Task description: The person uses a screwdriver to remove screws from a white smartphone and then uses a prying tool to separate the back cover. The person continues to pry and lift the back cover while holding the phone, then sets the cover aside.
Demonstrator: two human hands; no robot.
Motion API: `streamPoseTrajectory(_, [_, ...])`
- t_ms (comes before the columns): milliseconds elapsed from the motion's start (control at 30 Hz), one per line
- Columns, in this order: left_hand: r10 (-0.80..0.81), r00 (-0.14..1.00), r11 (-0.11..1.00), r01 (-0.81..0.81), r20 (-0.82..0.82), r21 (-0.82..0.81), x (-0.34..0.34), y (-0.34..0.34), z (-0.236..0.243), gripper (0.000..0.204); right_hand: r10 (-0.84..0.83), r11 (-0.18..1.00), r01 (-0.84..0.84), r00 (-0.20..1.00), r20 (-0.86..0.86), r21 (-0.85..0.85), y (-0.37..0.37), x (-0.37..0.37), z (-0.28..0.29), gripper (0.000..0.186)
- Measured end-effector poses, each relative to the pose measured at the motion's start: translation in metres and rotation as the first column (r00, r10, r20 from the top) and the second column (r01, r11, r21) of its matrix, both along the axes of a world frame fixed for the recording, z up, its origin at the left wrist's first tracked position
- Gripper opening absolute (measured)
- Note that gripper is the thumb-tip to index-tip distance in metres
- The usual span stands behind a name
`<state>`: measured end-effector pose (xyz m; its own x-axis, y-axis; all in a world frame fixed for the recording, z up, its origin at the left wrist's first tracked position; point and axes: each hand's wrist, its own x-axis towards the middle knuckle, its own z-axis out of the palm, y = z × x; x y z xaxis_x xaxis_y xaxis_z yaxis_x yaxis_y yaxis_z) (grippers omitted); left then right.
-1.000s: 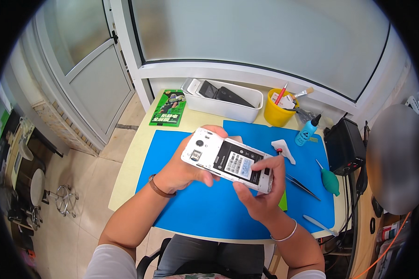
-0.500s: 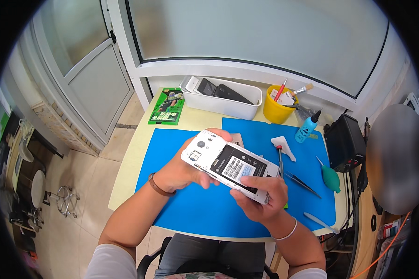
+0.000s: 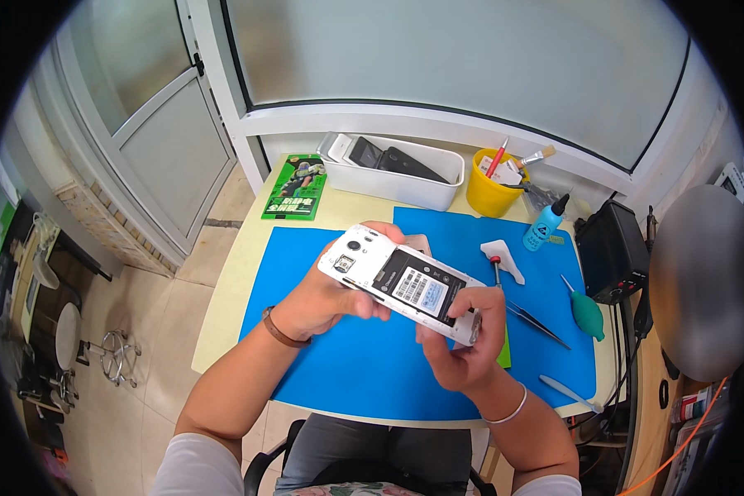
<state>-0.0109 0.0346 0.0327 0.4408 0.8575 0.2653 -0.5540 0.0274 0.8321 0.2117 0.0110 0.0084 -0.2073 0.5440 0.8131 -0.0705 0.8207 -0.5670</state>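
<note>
A white smartphone (image 3: 370, 256) without its back cover is held tilted over the blue mat (image 3: 347, 388), its inner side facing up. Its black battery (image 3: 398, 273) with a white label sits in the bay. My left hand (image 3: 326, 298) is wrapped round the camera end, thumb along the near edge and fingers on the far edge. At the other end my right hand (image 3: 469, 351) grips the phone, a bent finger against the battery's right end. Partly hidden behind the phone lies a pale flat item (image 3: 419, 243); a green piece (image 3: 505, 355) shows beside my right hand.
Right of the phone lie a red-topped screwdriver (image 3: 496, 266), a white piece (image 3: 508, 260), tweezers (image 3: 541, 327), a green air blower (image 3: 587, 316) and a pale stick tool (image 3: 569, 394). Behind stand a blue bottle (image 3: 540, 231), yellow cup (image 3: 489, 197), white bin of phones (image 3: 388, 186) and green packet (image 3: 293, 188).
My right finger has curled back from the battery label to the battery's right end, and my right thumb shows more below the phone. The phone has shifted slightly up and left.
</note>
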Motion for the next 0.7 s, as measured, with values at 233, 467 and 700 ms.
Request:
streamPoseTrajectory(233, [0.183,0.981,0.974,-0.172,-0.067,0.147,0.002,0.0,-0.001,0.091,-0.008,0.996,0.01,1.0,0.021,-0.083,0.002,-0.003,0.0,0.03])
streamPoseTrajectory(467, [0.427,0.894,0.88,-0.376,-0.134,0.291,0.005,-0.001,0.002,0.084,0.086,0.953,-0.073,0.996,0.033,-0.293,0.005,-0.003,0.008,0.023])
streamPoseTrajectory(700, [0.669,0.723,0.711,-0.555,-0.174,0.432,0.004,-0.005,-0.002,0.046,0.132,0.842,-0.098,0.991,0.027,-0.53,0.007,-0.006,0.013,0.029])
